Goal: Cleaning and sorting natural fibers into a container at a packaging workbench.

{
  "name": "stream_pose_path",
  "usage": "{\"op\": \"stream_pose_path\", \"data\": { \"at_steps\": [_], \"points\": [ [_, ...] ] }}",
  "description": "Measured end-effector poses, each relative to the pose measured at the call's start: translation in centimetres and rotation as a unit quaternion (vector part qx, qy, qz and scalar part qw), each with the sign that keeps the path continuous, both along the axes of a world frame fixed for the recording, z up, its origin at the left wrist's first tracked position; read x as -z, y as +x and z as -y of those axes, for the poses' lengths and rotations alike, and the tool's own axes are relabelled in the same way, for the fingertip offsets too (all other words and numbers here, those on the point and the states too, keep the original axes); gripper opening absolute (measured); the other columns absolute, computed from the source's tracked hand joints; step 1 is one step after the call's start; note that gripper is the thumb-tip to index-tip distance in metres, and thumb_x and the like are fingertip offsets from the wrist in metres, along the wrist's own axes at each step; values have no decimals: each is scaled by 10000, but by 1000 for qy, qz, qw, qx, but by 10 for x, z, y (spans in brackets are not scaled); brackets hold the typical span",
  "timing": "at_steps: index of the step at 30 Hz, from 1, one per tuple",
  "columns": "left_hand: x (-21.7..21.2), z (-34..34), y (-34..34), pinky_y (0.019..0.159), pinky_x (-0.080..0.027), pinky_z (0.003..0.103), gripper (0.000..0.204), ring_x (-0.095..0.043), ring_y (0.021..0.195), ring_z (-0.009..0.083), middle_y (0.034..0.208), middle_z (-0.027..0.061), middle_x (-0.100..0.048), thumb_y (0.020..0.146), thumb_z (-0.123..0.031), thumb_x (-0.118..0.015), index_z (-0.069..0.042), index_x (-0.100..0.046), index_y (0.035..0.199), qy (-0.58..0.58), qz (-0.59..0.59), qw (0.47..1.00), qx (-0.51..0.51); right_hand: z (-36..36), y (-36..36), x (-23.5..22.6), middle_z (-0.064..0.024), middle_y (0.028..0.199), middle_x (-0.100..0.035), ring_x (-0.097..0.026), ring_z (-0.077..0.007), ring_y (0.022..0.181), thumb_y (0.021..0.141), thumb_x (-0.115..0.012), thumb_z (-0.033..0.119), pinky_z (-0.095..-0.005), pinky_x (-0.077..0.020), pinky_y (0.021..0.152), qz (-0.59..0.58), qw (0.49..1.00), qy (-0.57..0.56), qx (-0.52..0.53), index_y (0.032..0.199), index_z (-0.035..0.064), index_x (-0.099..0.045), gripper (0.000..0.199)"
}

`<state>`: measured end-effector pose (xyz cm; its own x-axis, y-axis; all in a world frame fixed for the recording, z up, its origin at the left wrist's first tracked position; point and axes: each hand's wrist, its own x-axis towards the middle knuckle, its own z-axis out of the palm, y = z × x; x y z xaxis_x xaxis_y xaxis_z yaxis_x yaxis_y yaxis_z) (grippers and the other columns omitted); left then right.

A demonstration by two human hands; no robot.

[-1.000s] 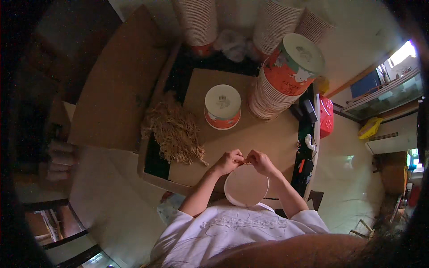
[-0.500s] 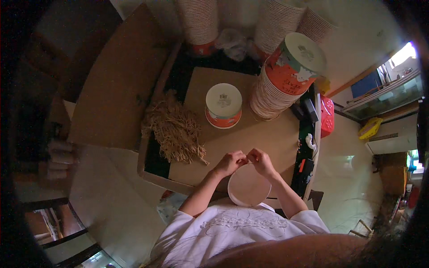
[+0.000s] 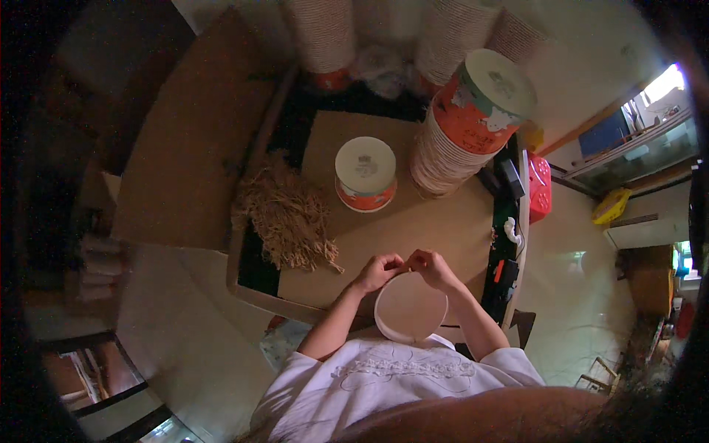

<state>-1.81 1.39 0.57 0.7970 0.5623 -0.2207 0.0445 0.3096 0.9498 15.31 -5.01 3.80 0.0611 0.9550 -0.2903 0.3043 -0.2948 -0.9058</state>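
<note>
A round white paper bucket (image 3: 411,310) is held close to my body, its pale inside facing up. At its far rim, my left hand (image 3: 379,272) and my right hand (image 3: 432,270) meet with fingers pinched together, almost touching. Both hands grip the rim; anything thin between the fingertips is too small to make out. Beyond my left hand lies a tangled heap of brown twine (image 3: 292,221). Farther off, a short pile of upturned orange-and-green paper buckets (image 3: 366,166) stands on the cardboard sheet (image 3: 402,236).
A tall leaning stack of nested paper buckets (image 3: 458,151) stands at the back right, with more stacks (image 3: 321,37) by the wall. A red plastic basket (image 3: 540,188) is beyond the table's right edge. A cardboard flap (image 3: 192,148) rises at the left. Small dark objects lie along the right side.
Both hands stay at the bucket's far rim, with only slight finger movement. The bucket's mouth has tipped a little. The view has shifted slightly.
</note>
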Motion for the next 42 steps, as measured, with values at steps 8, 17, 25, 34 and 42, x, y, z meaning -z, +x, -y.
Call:
{"op": "stream_pose_path", "data": {
  "at_steps": [8, 17, 25, 34, 42],
  "points": [
    [-6, -3, 3, 705, -454, 211, 89, -555, 768, 78, 808, 15, -602, 818, -75, -564, -23, -581, 888, -6, -14, 999, -30, 3, -9, 8, -74, 707, -579, -529, -136, 653, 790, -537, 76, -269, -432, 603, 99, 993, 45, 49, 804, 10, -576, 78],
    [0, -4, -1, 631, -458, 215, 115, -563, 681, 99, 756, 23, -598, 834, -155, -539, -52, -591, 846, -311, 41, 947, -61, 3, -20, -10, -98, 714, -589, -558, -183, 641, 771, -556, 70, -292, -438, 577, 48, 995, 59, 58, 803, 10, -568, 69],
    [-12, 3, 1, 593, -447, 208, 124, -558, 644, 90, 746, 25, -605, 816, -153, -559, -44, -617, 827, -278, -34, 948, -148, 12, -41, -8, -20, 731, -578, -536, -207, 729, 693, -631, 83, -347, -363, 746, 331, 909, 229, 109, 718, 111, -572, 70],
    [-21, 4, -5, 573, -436, 185, 98, -558, 634, 89, 720, 27, -604, 794, -122, -584, -31, -621, 800, -303, -26, 938, -167, 13, -45, 0, -13, 717, -566, -528, -193, 721, 677, -645, 85, -344, -352, 759, 355, 891, 257, 118, 729, 112, -575, 91],
    [-22, 6, -10, 610, -463, 190, 92, -577, 661, 95, 753, 43, -619, 791, -87, -583, -14, -630, 821, -317, -19, 929, -189, 17, -53, -16, -37, 770, -569, -524, -211, 756, 685, -627, 70, -359, -355, 762, 349, 896, 256, 95, 794, 103, -592, 119]
  ]
}}
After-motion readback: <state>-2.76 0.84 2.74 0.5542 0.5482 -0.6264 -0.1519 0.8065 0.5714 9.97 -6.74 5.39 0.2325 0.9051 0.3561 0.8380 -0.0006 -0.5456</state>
